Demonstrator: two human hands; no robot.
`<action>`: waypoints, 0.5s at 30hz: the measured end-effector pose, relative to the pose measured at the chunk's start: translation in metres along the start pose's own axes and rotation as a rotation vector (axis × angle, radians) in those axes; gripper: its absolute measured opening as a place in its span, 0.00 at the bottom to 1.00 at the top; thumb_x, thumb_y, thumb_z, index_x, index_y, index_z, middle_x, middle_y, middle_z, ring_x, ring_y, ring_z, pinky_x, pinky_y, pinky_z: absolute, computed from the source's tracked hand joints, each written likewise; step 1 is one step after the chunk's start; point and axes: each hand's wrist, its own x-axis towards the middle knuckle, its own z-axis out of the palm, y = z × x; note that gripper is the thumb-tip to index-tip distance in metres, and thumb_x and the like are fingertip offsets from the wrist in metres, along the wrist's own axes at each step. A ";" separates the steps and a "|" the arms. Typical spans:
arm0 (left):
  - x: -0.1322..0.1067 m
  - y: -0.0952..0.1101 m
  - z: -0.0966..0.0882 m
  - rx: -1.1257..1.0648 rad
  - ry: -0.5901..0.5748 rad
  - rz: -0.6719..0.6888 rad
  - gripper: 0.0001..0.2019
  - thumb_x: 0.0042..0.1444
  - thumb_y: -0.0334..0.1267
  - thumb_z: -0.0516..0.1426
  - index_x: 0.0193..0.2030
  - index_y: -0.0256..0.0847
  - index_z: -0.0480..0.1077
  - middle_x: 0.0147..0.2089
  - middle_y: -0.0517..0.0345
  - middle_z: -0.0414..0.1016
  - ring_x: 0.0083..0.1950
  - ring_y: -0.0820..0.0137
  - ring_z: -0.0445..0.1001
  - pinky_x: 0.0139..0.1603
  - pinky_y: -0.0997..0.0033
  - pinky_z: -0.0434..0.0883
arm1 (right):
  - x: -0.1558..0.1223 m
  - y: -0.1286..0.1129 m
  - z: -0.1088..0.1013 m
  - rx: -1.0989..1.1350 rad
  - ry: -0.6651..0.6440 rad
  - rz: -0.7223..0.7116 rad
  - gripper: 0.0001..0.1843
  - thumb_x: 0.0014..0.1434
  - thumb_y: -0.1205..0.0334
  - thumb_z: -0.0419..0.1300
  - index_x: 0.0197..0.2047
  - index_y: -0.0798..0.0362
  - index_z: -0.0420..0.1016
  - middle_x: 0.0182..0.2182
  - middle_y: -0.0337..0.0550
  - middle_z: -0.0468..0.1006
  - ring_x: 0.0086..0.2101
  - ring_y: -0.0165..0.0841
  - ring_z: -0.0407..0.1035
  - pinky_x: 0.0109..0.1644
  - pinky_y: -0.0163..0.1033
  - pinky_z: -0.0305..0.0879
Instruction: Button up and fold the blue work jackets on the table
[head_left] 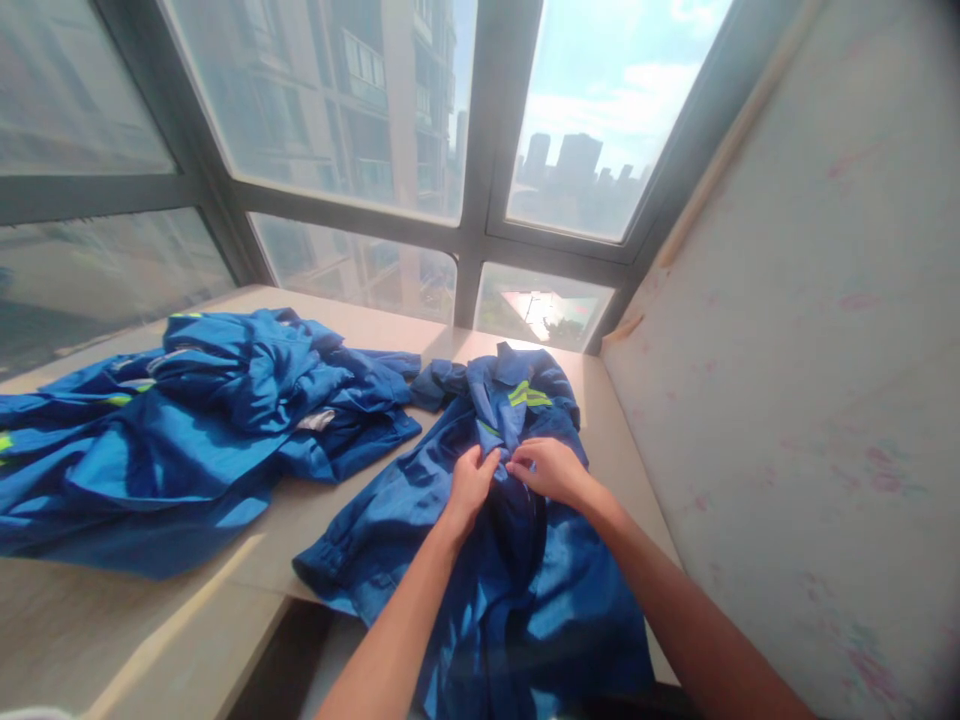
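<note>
A: Closest to the lens is a pair of bare forearms (409,612), leading to a blue jacket (499,560) spread out under both hands. What are the fingers doing?

B: Left hand (472,482) has a bit of the jacket front pinched between thumb and fingers. Right hand (553,470) is just beside it, fingertips bunched on the same strip, so I'd call that a pinch too. Can't make out a button or zip, tbh.

A: And around them?

B: Yellow stripes (529,396) just beyond the right hand, what looks like a cuff (322,562) out left of the left hand. Heap of blue clothes (225,420) further left of that hand, same worktop (607,430).

A: So which step is this?

B: My guess: lining up or fastening the front edges. Next move probably wants both hands holding those edges level, then working along without tugging the cloth askew.
</note>
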 end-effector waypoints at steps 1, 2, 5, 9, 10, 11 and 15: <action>0.000 0.000 0.001 0.011 -0.008 0.020 0.19 0.53 0.55 0.60 0.33 0.38 0.72 0.28 0.60 0.72 0.30 0.71 0.67 0.31 0.73 0.64 | 0.007 -0.001 -0.006 -0.025 0.012 0.051 0.13 0.66 0.56 0.59 0.33 0.49 0.80 0.31 0.41 0.80 0.34 0.33 0.72 0.38 0.34 0.62; 0.000 0.000 0.001 0.018 -0.023 0.038 0.18 0.54 0.54 0.60 0.34 0.38 0.73 0.29 0.59 0.73 0.31 0.70 0.68 0.32 0.73 0.65 | 0.015 -0.003 -0.011 -0.057 0.047 0.099 0.12 0.67 0.56 0.57 0.37 0.49 0.81 0.35 0.42 0.81 0.36 0.33 0.73 0.39 0.34 0.62; -0.003 0.003 0.006 0.080 -0.078 0.114 0.16 0.57 0.50 0.58 0.33 0.37 0.74 0.30 0.59 0.74 0.32 0.70 0.68 0.33 0.73 0.64 | 0.045 -0.005 -0.015 -0.187 0.108 0.187 0.13 0.63 0.65 0.58 0.48 0.50 0.80 0.49 0.49 0.79 0.50 0.39 0.71 0.48 0.37 0.64; -0.012 0.010 0.010 0.342 -0.049 0.233 0.17 0.60 0.48 0.55 0.26 0.40 0.66 0.24 0.63 0.66 0.28 0.72 0.62 0.31 0.73 0.57 | 0.082 -0.004 -0.001 -0.075 0.071 0.385 0.12 0.55 0.68 0.64 0.44 0.57 0.82 0.52 0.63 0.77 0.56 0.51 0.67 0.56 0.48 0.64; -0.014 0.012 0.010 0.401 -0.024 0.242 0.18 0.61 0.49 0.54 0.24 0.40 0.64 0.23 0.63 0.64 0.27 0.73 0.60 0.31 0.72 0.55 | 0.089 -0.002 0.003 -0.010 0.091 0.434 0.10 0.54 0.68 0.65 0.41 0.58 0.82 0.50 0.65 0.78 0.55 0.52 0.68 0.57 0.51 0.63; -0.016 0.013 0.009 0.445 0.002 0.241 0.19 0.61 0.49 0.54 0.23 0.41 0.61 0.22 0.64 0.62 0.27 0.73 0.58 0.30 0.72 0.53 | 0.095 0.001 0.006 0.047 0.117 0.469 0.08 0.54 0.68 0.65 0.39 0.59 0.82 0.47 0.65 0.79 0.54 0.53 0.70 0.57 0.52 0.63; -0.017 0.014 -0.001 0.491 0.133 0.185 0.24 0.59 0.56 0.55 0.21 0.43 0.55 0.21 0.66 0.57 0.25 0.73 0.55 0.30 0.72 0.51 | 0.103 0.025 -0.001 0.255 0.245 0.526 0.05 0.56 0.64 0.64 0.33 0.55 0.82 0.38 0.57 0.82 0.48 0.50 0.74 0.54 0.50 0.66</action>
